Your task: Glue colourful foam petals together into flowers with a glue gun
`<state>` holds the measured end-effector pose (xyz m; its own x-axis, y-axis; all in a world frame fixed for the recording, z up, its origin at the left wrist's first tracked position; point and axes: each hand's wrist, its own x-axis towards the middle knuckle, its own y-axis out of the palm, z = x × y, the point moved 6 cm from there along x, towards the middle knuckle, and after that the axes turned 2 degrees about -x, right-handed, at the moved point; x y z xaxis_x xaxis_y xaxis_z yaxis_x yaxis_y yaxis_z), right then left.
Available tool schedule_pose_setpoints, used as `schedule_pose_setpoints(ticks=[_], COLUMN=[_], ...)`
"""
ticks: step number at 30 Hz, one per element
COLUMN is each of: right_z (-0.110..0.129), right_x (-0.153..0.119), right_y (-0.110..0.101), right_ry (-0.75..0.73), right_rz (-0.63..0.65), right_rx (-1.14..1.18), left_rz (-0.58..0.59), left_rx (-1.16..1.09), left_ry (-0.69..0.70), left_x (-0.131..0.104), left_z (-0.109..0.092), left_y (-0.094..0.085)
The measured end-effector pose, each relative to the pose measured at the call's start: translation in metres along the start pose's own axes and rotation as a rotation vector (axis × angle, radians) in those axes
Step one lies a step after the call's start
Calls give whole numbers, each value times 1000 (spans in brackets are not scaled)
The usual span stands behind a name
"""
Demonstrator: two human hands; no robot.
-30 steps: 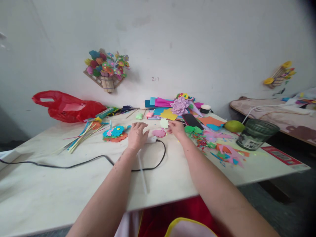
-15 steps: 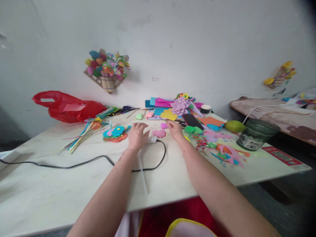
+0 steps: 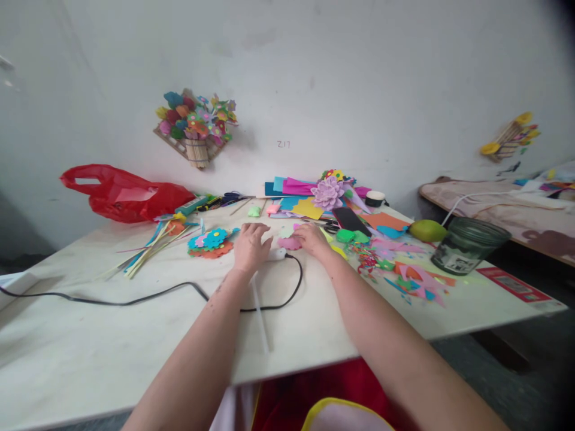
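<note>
Your left hand (image 3: 250, 246) covers the glue gun (image 3: 277, 255), the pink flower (image 3: 288, 243) lies at your right hand (image 3: 312, 239), and one cannot tell if either hand grasps.

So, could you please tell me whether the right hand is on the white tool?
No, the left hand is on the white tool, while the right hand is by the pink piece.

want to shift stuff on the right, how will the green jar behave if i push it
The green jar looks rigid and possibly breakable, judging by its see-through, glassy walls. Its round sides suggest it could roll if knocked over.
</note>
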<state>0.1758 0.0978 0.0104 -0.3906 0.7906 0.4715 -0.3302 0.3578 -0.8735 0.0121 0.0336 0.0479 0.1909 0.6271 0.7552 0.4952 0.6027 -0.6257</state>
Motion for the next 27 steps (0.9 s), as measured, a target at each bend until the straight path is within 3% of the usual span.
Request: schedule_pose_setpoints(ticks=[9,27], right_z=[18,23], right_x=[-5,-4], right_y=[-6,-4], right_ry=[-18,-88], right_rz=[208,197], right_rx=[-152,-221], left_rz=[9,5], left_rx=[6,2], left_ry=[-2,7], left_x=[0,0], left_z=[0,0], left_y=[0,1])
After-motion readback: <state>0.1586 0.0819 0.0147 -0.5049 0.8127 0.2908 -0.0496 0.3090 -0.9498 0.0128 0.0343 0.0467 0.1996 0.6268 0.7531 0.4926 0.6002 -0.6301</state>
